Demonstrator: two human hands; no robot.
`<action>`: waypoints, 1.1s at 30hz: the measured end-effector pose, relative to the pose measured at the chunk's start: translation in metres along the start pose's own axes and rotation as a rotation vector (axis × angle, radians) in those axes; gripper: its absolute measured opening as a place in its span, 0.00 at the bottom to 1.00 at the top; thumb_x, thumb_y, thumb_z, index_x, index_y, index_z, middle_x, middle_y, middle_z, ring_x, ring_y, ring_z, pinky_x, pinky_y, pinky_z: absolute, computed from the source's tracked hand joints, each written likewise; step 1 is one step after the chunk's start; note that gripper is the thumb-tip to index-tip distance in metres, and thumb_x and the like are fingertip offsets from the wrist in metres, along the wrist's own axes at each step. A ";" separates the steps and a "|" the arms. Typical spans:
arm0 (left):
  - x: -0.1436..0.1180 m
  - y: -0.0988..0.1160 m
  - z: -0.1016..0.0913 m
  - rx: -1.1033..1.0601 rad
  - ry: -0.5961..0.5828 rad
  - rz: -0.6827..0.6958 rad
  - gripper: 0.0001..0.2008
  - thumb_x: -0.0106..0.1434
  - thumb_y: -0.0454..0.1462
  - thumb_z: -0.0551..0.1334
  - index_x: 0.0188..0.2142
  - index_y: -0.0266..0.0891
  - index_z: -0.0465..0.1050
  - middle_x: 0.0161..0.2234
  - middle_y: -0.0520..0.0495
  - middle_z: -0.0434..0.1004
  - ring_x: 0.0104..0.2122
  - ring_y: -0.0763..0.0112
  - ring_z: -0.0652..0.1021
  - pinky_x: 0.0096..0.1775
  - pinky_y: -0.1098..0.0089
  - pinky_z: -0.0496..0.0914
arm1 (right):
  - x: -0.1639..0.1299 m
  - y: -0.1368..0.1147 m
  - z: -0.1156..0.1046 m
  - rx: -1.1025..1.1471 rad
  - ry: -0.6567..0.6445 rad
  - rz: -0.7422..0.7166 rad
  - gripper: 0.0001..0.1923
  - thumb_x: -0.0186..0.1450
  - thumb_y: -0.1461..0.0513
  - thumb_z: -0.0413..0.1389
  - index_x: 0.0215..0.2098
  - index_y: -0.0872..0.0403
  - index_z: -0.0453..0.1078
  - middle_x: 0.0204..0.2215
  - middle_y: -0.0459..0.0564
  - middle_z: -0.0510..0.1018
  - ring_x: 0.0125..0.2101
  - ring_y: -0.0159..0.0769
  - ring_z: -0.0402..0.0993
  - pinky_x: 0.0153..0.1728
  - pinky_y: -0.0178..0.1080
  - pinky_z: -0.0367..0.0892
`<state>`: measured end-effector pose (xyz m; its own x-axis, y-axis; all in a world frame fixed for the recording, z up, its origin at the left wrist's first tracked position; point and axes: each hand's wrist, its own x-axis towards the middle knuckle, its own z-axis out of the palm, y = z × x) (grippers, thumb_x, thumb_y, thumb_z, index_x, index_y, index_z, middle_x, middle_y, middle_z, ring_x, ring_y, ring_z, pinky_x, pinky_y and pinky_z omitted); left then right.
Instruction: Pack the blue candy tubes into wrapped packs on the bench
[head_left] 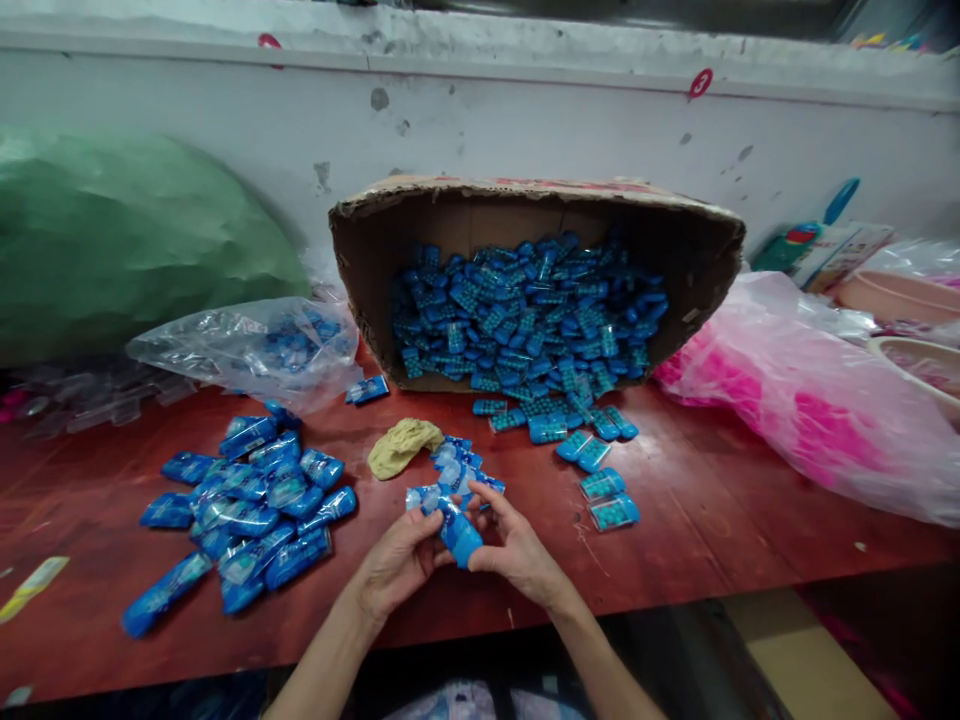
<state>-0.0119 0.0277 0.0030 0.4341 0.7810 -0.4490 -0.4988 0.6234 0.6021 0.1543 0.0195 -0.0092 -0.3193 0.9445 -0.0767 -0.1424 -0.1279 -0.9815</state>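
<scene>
Left: pile of filled blue packets (240,510) lay on the red table (712,520), apparently done. Centre: left hand (394,565) and right hand (517,550) both pinched one blue packet (459,535) above the table edge, fingers closed on it. Right: tipped cardboard box (525,205) held many loose blue pieces (525,310); judged most work remaining.

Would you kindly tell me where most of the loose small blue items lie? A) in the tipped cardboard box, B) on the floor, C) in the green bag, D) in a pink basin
A: the cardboard box lies on its side, small blue items spilling onto the red table.
</scene>
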 end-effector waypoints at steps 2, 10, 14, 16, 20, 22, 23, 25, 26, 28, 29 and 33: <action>0.000 -0.002 0.001 0.000 -0.039 -0.027 0.13 0.54 0.34 0.62 0.40 0.36 0.71 0.32 0.44 0.79 0.34 0.64 0.78 0.33 0.69 0.71 | 0.001 -0.003 -0.001 0.001 -0.044 0.019 0.40 0.45 0.64 0.65 0.54 0.44 0.59 0.44 0.46 0.68 0.38 0.36 0.68 0.38 0.37 0.66; 0.002 -0.007 0.001 -0.087 -0.119 -0.011 0.13 0.52 0.33 0.63 0.39 0.36 0.71 0.33 0.45 0.79 0.36 0.65 0.78 0.39 0.68 0.70 | 0.008 0.000 -0.007 0.202 -0.239 0.036 0.46 0.40 0.60 0.68 0.55 0.43 0.57 0.40 0.45 0.68 0.34 0.33 0.68 0.33 0.34 0.66; 0.003 -0.010 0.004 -0.088 -0.087 0.028 0.13 0.51 0.35 0.65 0.38 0.36 0.72 0.32 0.45 0.79 0.37 0.64 0.77 0.40 0.68 0.70 | 0.009 -0.002 -0.006 0.257 -0.219 0.048 0.45 0.39 0.59 0.69 0.54 0.42 0.60 0.42 0.45 0.66 0.32 0.30 0.66 0.30 0.31 0.64; 0.004 -0.013 0.006 -0.075 -0.038 0.047 0.13 0.50 0.36 0.66 0.36 0.36 0.72 0.31 0.46 0.79 0.36 0.64 0.78 0.39 0.68 0.70 | 0.008 -0.003 -0.004 0.265 -0.193 0.057 0.44 0.39 0.58 0.69 0.53 0.43 0.61 0.42 0.45 0.66 0.32 0.31 0.66 0.31 0.32 0.64; 0.003 -0.022 0.013 -0.074 0.068 0.072 0.12 0.50 0.38 0.65 0.36 0.37 0.72 0.31 0.47 0.79 0.34 0.65 0.78 0.35 0.70 0.71 | 0.004 -0.001 -0.002 0.237 -0.142 0.050 0.36 0.44 0.58 0.66 0.51 0.44 0.63 0.42 0.46 0.68 0.37 0.34 0.67 0.37 0.35 0.65; 0.000 -0.026 0.015 -0.084 0.118 0.084 0.13 0.51 0.39 0.64 0.37 0.37 0.72 0.32 0.47 0.79 0.34 0.66 0.78 0.35 0.69 0.72 | 0.002 0.003 0.000 0.212 -0.100 0.039 0.34 0.45 0.58 0.66 0.50 0.44 0.64 0.42 0.46 0.68 0.38 0.35 0.67 0.37 0.36 0.65; -0.002 -0.026 0.016 -0.089 0.140 0.085 0.13 0.52 0.39 0.64 0.37 0.37 0.72 0.32 0.47 0.79 0.33 0.67 0.78 0.35 0.69 0.72 | 0.002 0.005 0.000 0.198 -0.075 0.026 0.34 0.45 0.59 0.65 0.50 0.44 0.64 0.42 0.46 0.68 0.38 0.35 0.67 0.37 0.36 0.65; -0.005 -0.027 0.017 -0.099 0.154 0.077 0.12 0.53 0.38 0.63 0.38 0.37 0.72 0.33 0.46 0.79 0.33 0.68 0.78 0.35 0.69 0.72 | 0.000 0.010 0.003 0.180 -0.024 -0.015 0.33 0.46 0.60 0.65 0.50 0.45 0.64 0.40 0.46 0.69 0.36 0.35 0.67 0.36 0.36 0.65; -0.007 -0.028 0.017 -0.105 0.147 0.071 0.12 0.53 0.37 0.63 0.38 0.37 0.72 0.34 0.45 0.79 0.33 0.68 0.78 0.35 0.69 0.72 | 0.000 0.012 0.004 0.177 0.001 -0.035 0.33 0.47 0.60 0.65 0.50 0.46 0.64 0.39 0.46 0.69 0.35 0.34 0.67 0.36 0.35 0.65; -0.009 -0.030 0.017 -0.124 0.111 0.062 0.12 0.54 0.36 0.62 0.40 0.37 0.72 0.35 0.44 0.79 0.35 0.67 0.78 0.35 0.70 0.72 | -0.001 0.017 0.007 0.180 0.042 -0.049 0.32 0.47 0.59 0.65 0.50 0.47 0.64 0.37 0.46 0.70 0.32 0.32 0.67 0.34 0.35 0.65; -0.009 -0.032 0.017 -0.138 0.093 0.063 0.12 0.55 0.35 0.62 0.40 0.37 0.71 0.35 0.44 0.79 0.36 0.67 0.77 0.36 0.70 0.71 | -0.001 0.018 0.009 0.187 0.050 -0.043 0.33 0.46 0.58 0.65 0.50 0.48 0.64 0.37 0.46 0.70 0.31 0.32 0.67 0.33 0.35 0.65; -0.012 -0.030 0.014 -0.204 0.094 0.099 0.11 0.55 0.34 0.61 0.39 0.36 0.72 0.35 0.44 0.79 0.36 0.66 0.78 0.41 0.68 0.71 | 0.001 0.018 0.013 0.225 0.002 -0.051 0.32 0.47 0.56 0.65 0.49 0.49 0.63 0.38 0.47 0.71 0.34 0.34 0.68 0.37 0.37 0.65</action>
<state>0.0086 -0.0011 -0.0003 0.3089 0.8329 -0.4593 -0.6808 0.5308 0.5047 0.1392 0.0141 -0.0252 -0.3047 0.9520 -0.0287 -0.3636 -0.1441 -0.9203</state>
